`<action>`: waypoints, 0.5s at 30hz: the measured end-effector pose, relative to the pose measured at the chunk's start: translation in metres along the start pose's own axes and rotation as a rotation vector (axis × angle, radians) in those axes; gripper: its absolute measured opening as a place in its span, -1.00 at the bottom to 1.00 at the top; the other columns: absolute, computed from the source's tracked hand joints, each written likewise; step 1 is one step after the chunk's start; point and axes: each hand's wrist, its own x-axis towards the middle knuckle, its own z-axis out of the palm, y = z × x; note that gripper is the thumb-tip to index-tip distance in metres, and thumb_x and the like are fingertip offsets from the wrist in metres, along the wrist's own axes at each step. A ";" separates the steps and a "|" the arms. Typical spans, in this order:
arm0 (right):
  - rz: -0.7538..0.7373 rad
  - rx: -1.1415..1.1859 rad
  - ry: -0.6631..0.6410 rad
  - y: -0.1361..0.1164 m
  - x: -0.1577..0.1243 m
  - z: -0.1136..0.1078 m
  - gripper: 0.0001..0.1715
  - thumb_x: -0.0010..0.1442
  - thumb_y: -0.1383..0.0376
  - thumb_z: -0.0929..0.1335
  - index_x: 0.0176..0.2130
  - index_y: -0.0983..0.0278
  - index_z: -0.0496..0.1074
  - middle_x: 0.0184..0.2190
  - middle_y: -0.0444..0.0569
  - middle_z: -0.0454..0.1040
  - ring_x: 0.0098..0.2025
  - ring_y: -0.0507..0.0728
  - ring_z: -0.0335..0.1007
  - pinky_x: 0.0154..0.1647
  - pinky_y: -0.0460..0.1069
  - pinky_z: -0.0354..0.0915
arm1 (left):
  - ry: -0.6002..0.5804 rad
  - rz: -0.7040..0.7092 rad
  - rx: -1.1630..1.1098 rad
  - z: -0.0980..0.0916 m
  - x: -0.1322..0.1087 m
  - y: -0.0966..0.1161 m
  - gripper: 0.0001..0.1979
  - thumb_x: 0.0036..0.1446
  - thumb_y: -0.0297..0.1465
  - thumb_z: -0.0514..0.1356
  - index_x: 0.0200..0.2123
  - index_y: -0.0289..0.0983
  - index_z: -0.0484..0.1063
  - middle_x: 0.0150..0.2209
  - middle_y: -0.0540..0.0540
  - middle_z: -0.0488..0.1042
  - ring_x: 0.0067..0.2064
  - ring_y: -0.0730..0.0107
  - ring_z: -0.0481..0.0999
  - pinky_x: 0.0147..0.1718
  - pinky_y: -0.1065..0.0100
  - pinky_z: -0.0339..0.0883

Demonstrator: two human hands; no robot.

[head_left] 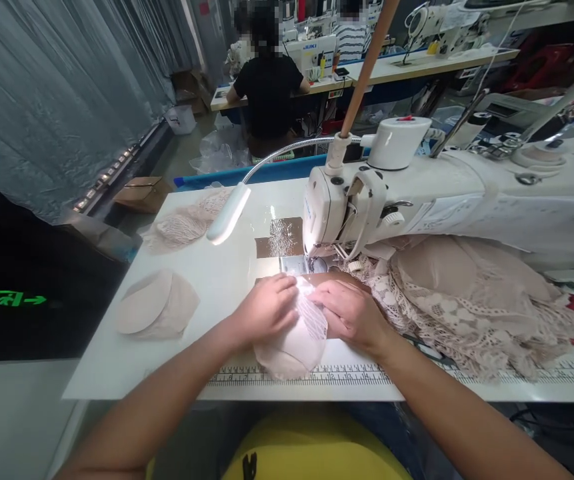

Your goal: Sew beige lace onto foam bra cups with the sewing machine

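The pale fabric piece (289, 353) lies on the surface (237, 267) directly before the sewing machine (447, 183). The left hand (269, 303) and right hand (349, 310) grip its opposite sides. Lace material (451, 300) is heaped partly beneath the sewing machine.

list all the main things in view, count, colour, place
Handled fabric: one bundle, pale pink, between hands
Lace fabric: one pile, beige, right
Fabric pieces: two piles, beige, table's left
Sewing machines: several, white, right, background
Lamp: one, white, beside machine head
Table: one, white, beneath
Curtain: one, grey, upper left
Exit sign: one, green, left
Co-workers: at least two, black and striped tops, background
Left hand: one, bare, on fabric
Right hand: one, bare, on fabric
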 end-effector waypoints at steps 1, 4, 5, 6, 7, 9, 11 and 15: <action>0.035 -0.039 -0.016 0.000 0.000 0.000 -0.64 0.15 0.48 0.20 -0.17 0.32 0.50 -0.31 0.00 0.46 -0.26 0.10 0.30 -0.23 -0.04 0.24 | -0.035 0.043 0.021 0.002 0.003 0.002 -0.59 0.18 -0.30 0.13 0.06 -0.36 0.36 0.14 -0.27 0.35 0.18 0.01 0.28 0.15 -0.02 0.19; 0.156 -0.207 -0.130 0.000 0.001 0.000 -0.58 0.15 0.51 0.18 -0.11 0.30 0.49 -0.33 -0.01 0.42 -0.27 0.10 0.26 -0.24 -0.03 0.19 | -0.097 0.094 0.057 0.004 0.012 0.009 -0.57 0.18 -0.31 0.14 0.09 -0.37 0.32 0.15 -0.28 0.33 0.20 0.04 0.25 0.16 0.01 0.19; 0.186 -0.258 -0.167 0.000 0.001 0.000 -0.57 0.15 0.51 0.18 -0.09 0.29 0.49 -0.34 -0.01 0.41 -0.29 0.10 0.25 -0.25 -0.03 0.17 | -0.102 0.083 0.070 0.004 0.014 0.010 -0.56 0.18 -0.32 0.14 0.10 -0.37 0.31 0.16 -0.28 0.32 0.19 0.05 0.27 0.14 0.01 0.21; 0.203 -0.294 -0.194 -0.001 0.002 0.000 -0.57 0.16 0.50 0.19 -0.08 0.28 0.48 -0.34 -0.01 0.40 -0.30 0.10 0.23 -0.26 -0.03 0.16 | -0.100 0.059 0.082 0.003 0.016 0.011 -0.55 0.18 -0.32 0.13 0.11 -0.36 0.29 0.16 -0.28 0.32 0.17 0.05 0.29 0.11 0.02 0.24; 0.211 -0.312 -0.212 -0.001 0.002 0.000 -0.57 0.17 0.50 0.19 -0.07 0.28 0.48 -0.34 -0.01 0.39 -0.31 0.10 0.22 -0.25 -0.03 0.15 | -0.095 0.032 0.092 0.002 0.017 0.011 -0.55 0.19 -0.31 0.13 0.12 -0.35 0.28 0.17 -0.28 0.31 0.15 0.05 0.30 0.09 0.02 0.27; 0.218 -0.305 -0.223 -0.001 0.003 0.001 -0.58 0.17 0.49 0.20 -0.06 0.28 0.47 -0.34 -0.02 0.39 -0.29 0.10 0.23 -0.23 -0.03 0.15 | -0.087 -0.015 0.116 0.001 0.017 0.012 -0.56 0.20 -0.29 0.11 0.11 -0.34 0.28 0.17 -0.27 0.31 0.12 0.05 0.33 0.04 0.02 0.30; 0.239 -0.277 -0.192 0.001 0.004 0.002 -0.56 0.16 0.51 0.19 -0.05 0.29 0.46 -0.29 -0.01 0.41 -0.25 0.11 0.25 -0.19 -0.03 0.16 | -0.085 -0.039 0.144 0.002 0.015 0.013 -0.58 0.21 -0.29 0.09 0.09 -0.34 0.30 0.17 -0.26 0.30 0.11 0.03 0.33 0.03 0.01 0.30; 0.321 -0.214 -0.134 0.003 0.006 0.002 -0.58 0.17 0.49 0.18 -0.08 0.28 0.46 -0.29 0.00 0.43 -0.26 0.12 0.29 -0.22 -0.01 0.19 | -0.067 -0.032 0.164 0.003 0.002 0.014 -0.59 0.21 -0.30 0.08 0.09 -0.33 0.31 0.18 -0.26 0.30 0.15 0.01 0.29 0.04 0.00 0.29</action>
